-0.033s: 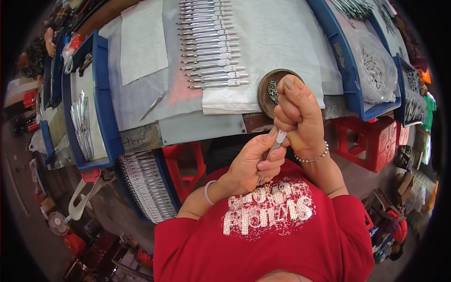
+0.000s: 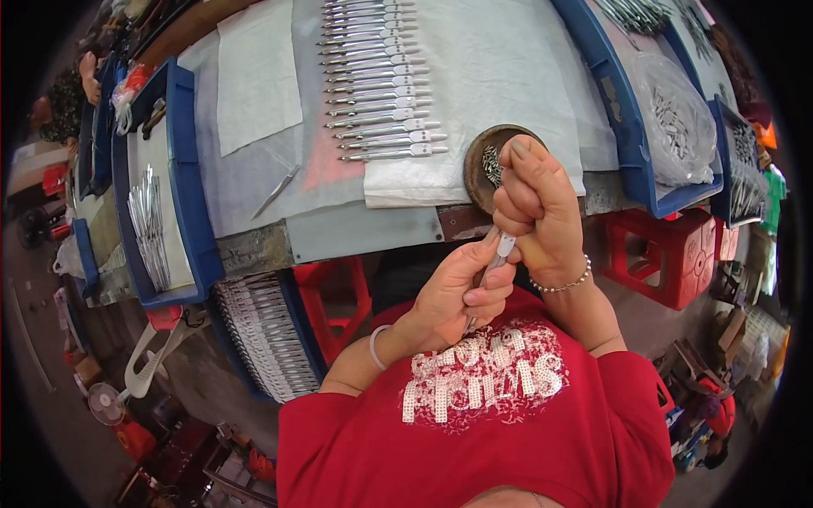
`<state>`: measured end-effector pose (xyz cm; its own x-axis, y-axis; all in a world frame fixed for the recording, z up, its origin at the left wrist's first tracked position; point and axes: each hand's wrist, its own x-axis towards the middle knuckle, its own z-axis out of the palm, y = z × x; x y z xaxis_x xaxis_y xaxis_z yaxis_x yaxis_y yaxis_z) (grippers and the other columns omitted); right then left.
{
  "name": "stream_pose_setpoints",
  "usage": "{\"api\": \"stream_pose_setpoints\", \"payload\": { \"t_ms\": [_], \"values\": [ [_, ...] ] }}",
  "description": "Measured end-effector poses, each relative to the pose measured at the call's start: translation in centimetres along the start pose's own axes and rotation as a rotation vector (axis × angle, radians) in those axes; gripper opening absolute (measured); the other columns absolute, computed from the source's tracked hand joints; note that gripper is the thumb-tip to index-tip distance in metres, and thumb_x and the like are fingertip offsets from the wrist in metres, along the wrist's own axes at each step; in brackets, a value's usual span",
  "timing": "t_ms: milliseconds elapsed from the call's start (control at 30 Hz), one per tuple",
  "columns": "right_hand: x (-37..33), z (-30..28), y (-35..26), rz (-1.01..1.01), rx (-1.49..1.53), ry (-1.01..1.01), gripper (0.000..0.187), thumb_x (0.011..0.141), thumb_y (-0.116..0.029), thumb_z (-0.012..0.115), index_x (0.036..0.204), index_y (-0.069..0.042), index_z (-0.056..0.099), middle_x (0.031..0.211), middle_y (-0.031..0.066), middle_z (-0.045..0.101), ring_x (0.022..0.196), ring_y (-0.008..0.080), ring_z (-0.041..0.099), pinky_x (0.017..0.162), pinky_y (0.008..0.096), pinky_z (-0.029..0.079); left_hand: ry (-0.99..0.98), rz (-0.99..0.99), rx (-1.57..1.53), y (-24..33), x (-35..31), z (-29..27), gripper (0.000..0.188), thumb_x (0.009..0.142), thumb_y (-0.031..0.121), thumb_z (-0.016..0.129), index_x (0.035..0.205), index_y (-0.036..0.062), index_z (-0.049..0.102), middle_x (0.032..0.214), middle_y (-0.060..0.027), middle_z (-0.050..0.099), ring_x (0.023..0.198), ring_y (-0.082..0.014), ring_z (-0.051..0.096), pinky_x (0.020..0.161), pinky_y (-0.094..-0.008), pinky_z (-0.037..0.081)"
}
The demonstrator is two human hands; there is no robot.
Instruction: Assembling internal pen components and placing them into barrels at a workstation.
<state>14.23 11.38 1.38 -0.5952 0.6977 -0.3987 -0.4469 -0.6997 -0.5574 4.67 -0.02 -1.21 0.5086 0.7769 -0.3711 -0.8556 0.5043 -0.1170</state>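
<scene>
Nothing has visibly shifted since the earlier frame! The left hand wraps the tool, the right hand clenched over its upper end, so it's slanting between them. Just beyond the grip, the bowl of small parts; farther, up and left, the row of tools; well right, a blue tray.

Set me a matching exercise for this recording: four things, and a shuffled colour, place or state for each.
1. left hand
2. bowl
3. bag of metal parts
4. stool

A. in a blue tray
B. red
C. closed around a metal tool
D. brown and round

Pairs: 1-C, 2-D, 3-A, 4-B
</scene>
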Motion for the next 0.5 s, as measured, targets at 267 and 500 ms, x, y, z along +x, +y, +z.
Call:
{"api": "stream_pose_setpoints", "payload": {
  "t_ms": [267, 500],
  "values": [
    [0.8, -0.4, -0.8, 0.055, -0.006, -0.023, 0.017, 0.094, -0.02, 0.048, 0.088, -0.005, 0.053, 0.048, -0.008, 0.026, 0.039, 0.0018, 0.017, 0.035, 0.0192, 0.013, -0.051, -0.011, -0.021, -0.5, 1.0, -0.7, 0.03, 0.096, 0.036, 0.042, 0.1, 0.0069, 0.049, 0.066, 0.004, 0.043, 0.042, -0.001, 0.031, 0.038, -0.0175, 0.023],
    [1.1, -0.3, -0.9, 0.06, 0.004, -0.052, 0.017, 0.095, -0.02, 0.047, 0.088, -0.005, 0.052, 0.047, -0.0085, 0.025, 0.038, 0.0014, 0.016, 0.034, 0.0183, 0.012, -0.093, -0.008, -0.074, -0.5, 1.3, -0.5, 0.032, 0.097, 0.039, 0.038, 0.097, 0.0083, 0.049, 0.064, 0.0043, 0.043, 0.041, -0.0021, 0.03, 0.037, -0.0182, 0.024]
  ]
}}
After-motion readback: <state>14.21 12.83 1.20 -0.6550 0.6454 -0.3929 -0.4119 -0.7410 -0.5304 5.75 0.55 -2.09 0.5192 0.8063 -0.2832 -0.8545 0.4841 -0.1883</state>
